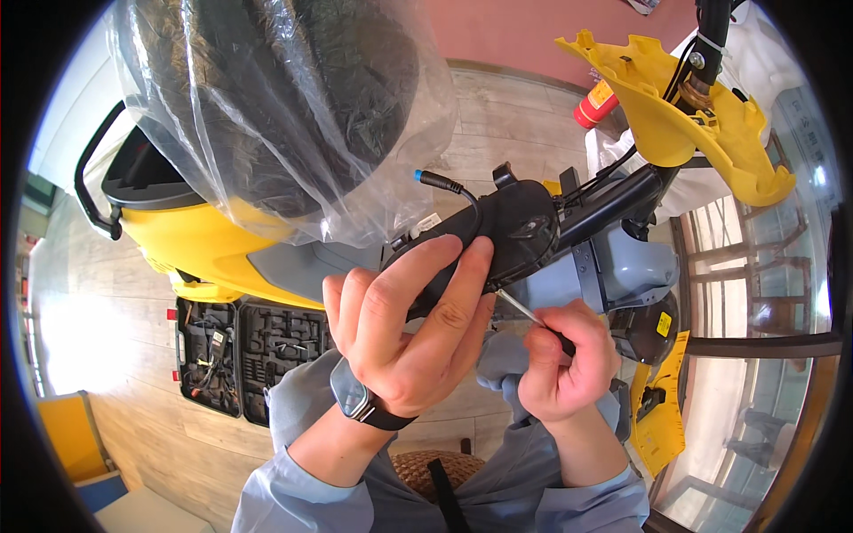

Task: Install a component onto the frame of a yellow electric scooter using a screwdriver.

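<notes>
My left hand (404, 329), a dark watch on its wrist, is closed around a black plastic housing (524, 222) in the middle, fingers over its near side. A short black cable (466, 193) with a blue-tipped connector curves up from the housing. In my right hand (569, 364), thumb and fingers pinch the dark handle of a screwdriver (520, 306). Its metal shaft slants up to the left, and the tip meets the housing's lower edge beside my left fingertips. Whatever screw may be under the tip is too small to make out.
A yellow scooter body (200, 249) stands left, under a dark rounded thing in clear plastic (293, 98). An open tool case (240, 355) lies on the floor. Yellow panels (684, 107) surround the black stem, upper right. A red fire extinguisher (595, 105) stands behind; glass borders the right.
</notes>
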Motion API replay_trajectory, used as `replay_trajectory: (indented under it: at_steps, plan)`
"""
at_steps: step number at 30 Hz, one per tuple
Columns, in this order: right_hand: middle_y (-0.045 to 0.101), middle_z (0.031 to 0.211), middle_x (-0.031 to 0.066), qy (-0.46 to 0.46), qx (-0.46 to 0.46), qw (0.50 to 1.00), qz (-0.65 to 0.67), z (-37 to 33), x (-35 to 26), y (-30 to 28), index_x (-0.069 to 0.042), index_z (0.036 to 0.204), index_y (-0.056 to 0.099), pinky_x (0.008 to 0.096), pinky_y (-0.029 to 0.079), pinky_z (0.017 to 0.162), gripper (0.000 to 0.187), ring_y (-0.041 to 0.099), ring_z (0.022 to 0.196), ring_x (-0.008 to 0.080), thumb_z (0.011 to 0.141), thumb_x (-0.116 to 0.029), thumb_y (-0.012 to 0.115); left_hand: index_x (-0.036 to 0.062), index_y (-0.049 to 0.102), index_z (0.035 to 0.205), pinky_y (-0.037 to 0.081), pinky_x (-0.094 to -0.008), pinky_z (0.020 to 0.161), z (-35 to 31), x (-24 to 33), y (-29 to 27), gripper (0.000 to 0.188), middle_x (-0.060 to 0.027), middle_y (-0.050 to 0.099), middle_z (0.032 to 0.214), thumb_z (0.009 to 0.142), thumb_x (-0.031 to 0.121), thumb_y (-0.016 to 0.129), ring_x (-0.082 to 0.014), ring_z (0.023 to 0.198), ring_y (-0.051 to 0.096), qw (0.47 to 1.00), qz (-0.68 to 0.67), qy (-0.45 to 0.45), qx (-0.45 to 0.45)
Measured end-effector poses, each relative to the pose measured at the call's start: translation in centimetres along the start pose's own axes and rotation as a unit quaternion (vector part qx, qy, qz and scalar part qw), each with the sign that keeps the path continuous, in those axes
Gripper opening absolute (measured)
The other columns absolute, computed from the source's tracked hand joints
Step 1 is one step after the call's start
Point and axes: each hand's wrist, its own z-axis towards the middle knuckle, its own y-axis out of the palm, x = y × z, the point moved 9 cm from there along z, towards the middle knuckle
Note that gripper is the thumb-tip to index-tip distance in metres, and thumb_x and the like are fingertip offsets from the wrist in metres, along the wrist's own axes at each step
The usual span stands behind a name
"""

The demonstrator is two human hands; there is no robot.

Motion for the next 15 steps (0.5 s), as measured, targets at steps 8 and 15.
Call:
replay_trajectory:
  at_steps: [8, 15]
  plan:
    - [0.067, 0.075, 0.0106, 0.028, -0.013, 0.999, 0.014, -0.15, 0.45, 0.04, 0.004, 0.089, 0.061, 0.0292, 0.043, 0.049, 0.010, 0.055, 0.053, 0.0209, 0.087, -0.003, 0.069, 0.0053, 0.076, 0.106, 0.042, -0.0234, 0.058, 0.10, 0.14, 0.04, 0.051, -0.0079, 0.062, 0.109, 0.056, -0.001, 0.078, -0.0168, 0.081, 0.052, 1.000, -0.001, 0.005, -0.006]
    - [0.064, 0.070, 0.0100, 0.043, -0.026, 0.999, 0.007, -0.16, 0.66, 0.10, 0.003, 0.083, 0.062, 0.0294, 0.042, 0.047, 0.016, 0.054, 0.051, 0.0213, 0.091, -0.010, 0.067, 0.0054, 0.076, 0.107, 0.043, -0.0230, 0.058, -0.09, 0.20, 0.32, 0.052, -0.0071, 0.062, 0.110, 0.056, -0.002, 0.078, -0.0165, 0.081, 0.052, 1.000, -0.007, 0.002, -0.007]
